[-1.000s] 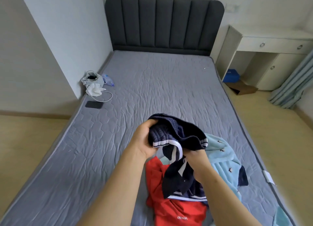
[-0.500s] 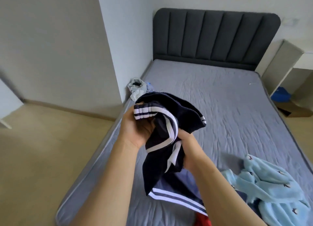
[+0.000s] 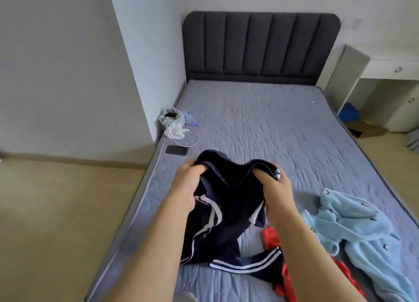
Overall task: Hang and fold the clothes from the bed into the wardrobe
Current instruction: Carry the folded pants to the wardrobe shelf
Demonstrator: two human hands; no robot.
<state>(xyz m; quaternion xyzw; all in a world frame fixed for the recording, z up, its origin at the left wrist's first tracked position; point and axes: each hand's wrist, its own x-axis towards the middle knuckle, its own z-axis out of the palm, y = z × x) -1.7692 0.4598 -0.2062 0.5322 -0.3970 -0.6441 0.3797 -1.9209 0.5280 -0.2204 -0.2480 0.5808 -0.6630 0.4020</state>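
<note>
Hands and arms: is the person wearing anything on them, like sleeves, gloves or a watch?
Nothing shows. The left hand and right hand are ungloved, both forearms are bare to the picture's edge, no sleeve, and neither wrist carries a watch or band. Rings cannot be ruled out: the fingers are partly hidden.

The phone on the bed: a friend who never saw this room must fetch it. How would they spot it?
Take the grey bed, left edge, midway down. Nearer the camera than the white bag and white cable lies the phone. It alone is flat, black and rectangular.
</note>
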